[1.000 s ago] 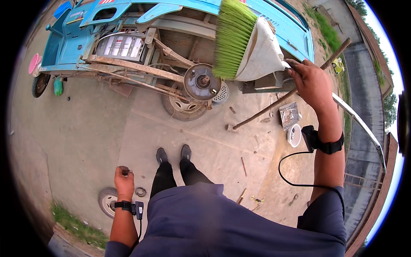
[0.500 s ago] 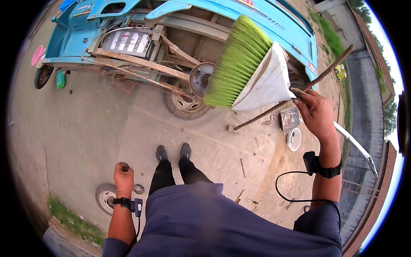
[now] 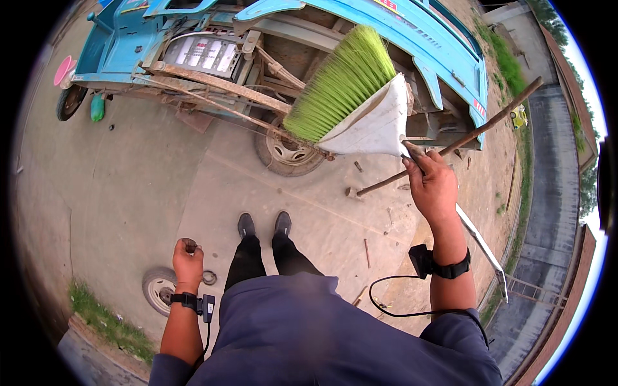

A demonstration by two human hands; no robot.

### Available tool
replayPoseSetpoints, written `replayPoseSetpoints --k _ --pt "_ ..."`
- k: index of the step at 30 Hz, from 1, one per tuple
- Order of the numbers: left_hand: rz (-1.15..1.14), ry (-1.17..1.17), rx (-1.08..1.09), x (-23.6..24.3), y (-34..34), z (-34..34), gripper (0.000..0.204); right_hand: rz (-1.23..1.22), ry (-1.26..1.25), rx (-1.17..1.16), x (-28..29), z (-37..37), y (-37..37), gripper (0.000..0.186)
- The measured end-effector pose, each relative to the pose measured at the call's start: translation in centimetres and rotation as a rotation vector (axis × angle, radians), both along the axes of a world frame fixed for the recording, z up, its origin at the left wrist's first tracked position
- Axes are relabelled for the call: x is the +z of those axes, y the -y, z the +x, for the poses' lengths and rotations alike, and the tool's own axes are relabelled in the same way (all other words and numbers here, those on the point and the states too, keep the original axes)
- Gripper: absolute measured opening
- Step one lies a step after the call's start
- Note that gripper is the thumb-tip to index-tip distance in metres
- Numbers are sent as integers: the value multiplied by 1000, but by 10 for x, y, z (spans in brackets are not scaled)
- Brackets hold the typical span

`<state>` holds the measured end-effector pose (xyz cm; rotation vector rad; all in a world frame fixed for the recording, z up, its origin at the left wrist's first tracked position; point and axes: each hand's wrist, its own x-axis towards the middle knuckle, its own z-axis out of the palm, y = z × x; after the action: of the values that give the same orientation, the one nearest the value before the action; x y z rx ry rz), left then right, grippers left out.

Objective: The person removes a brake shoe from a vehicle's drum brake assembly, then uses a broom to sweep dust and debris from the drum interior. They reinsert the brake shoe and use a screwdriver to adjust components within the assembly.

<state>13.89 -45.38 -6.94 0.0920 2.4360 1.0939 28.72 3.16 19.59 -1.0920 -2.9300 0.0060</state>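
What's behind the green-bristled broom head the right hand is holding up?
Behind the green-bristled broom head in the right hand: the blue cart's rusty frame and a wheel. The broom hides the cart's middle.

right hand (image 3: 432, 186) gripping raised green broom (image 3: 351, 103), blue cart (image 3: 290, 45)

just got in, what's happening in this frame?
A person stands on a concrete yard, seen from their own head. The right hand grips a broom by its handle, with the green bristles lifted up in front of a blue cart that looks partly taken apart. The left hand hangs low at the side, closed around a small dark object I cannot identify. A loose wheel lies on the ground beside it.
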Motion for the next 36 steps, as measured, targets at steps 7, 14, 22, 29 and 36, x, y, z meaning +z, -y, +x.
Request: replayPoseSetpoints --k 7,14,22,29,36 --pt "-24 31 37 -7 11 5 16 58 23 -4 1 43 7 26" --pt "-15 6 4 -2 5 -1 15 -88 -54 -157 -50 -16 32 28" --pt "-32 -14 3 0 9 -10 15 -257 -468 -219 -21 47 18 26" --pt "21 19 9 -3 7 -11 14 -120 -103 -212 -18 72 41 30" --pt "11 24 -9 0 4 -18 15 -335 -331 -208 -85 -9 55 33"
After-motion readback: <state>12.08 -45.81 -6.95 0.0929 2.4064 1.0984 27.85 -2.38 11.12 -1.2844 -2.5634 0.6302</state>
